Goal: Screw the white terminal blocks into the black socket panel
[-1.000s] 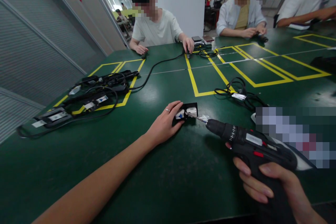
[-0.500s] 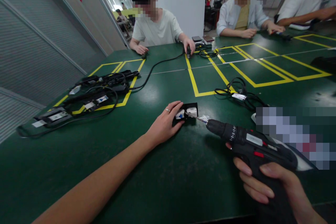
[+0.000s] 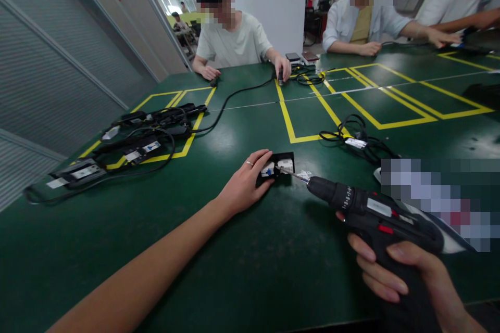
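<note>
My left hand (image 3: 244,184), with a ring on one finger, holds a small black box (image 3: 279,166) with white labels flat on the green table (image 3: 250,265); its fingers curl over the box's left side. My right hand (image 3: 406,281) is wrapped round the grip of a black cordless drill (image 3: 371,213). The drill's bit points left and its tip rests on the top of the box.
Black power adapters with coiled cables (image 3: 133,140) lie at the left inside yellow floor-tape outlines. A bundled black cable (image 3: 355,138) lies right of the box. Three other people sit at the far side, hands on small parts. A grey wall runs along the left.
My hands, the box and the drill have stayed put. The person at the far right has reached an arm further to the right across the table.
</note>
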`<state>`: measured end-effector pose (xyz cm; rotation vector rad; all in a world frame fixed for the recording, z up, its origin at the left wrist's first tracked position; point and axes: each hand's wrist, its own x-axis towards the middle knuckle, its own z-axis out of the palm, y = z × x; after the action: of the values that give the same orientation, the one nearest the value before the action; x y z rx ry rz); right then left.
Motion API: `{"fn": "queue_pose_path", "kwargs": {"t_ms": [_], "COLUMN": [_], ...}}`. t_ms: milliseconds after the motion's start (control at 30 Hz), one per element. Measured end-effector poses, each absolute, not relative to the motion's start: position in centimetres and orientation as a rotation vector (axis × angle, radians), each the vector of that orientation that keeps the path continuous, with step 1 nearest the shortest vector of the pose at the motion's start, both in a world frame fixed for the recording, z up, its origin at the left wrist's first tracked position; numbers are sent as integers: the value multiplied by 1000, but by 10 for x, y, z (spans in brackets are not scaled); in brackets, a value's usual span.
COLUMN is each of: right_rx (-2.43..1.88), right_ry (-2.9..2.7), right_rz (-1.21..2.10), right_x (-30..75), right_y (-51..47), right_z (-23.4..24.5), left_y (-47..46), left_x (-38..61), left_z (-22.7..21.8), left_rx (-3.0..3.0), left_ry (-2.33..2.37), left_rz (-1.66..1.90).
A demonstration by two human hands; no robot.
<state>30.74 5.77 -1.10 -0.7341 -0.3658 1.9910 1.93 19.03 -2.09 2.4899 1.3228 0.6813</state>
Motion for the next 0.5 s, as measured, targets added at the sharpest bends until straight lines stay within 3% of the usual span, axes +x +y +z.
{"fn": "queue_pose_path", "kwargs": {"t_ms": [500], "right_rx": [-756], "right_ry": [-369], "right_rz": [1987], "right_x": [308], "right_y": [58], "right_z": [-13], "left_y": [190], "left_x": [20], "left_z": [-22], "left_rx": [2488], "left_ry": [1323], "left_rz": [700]}}
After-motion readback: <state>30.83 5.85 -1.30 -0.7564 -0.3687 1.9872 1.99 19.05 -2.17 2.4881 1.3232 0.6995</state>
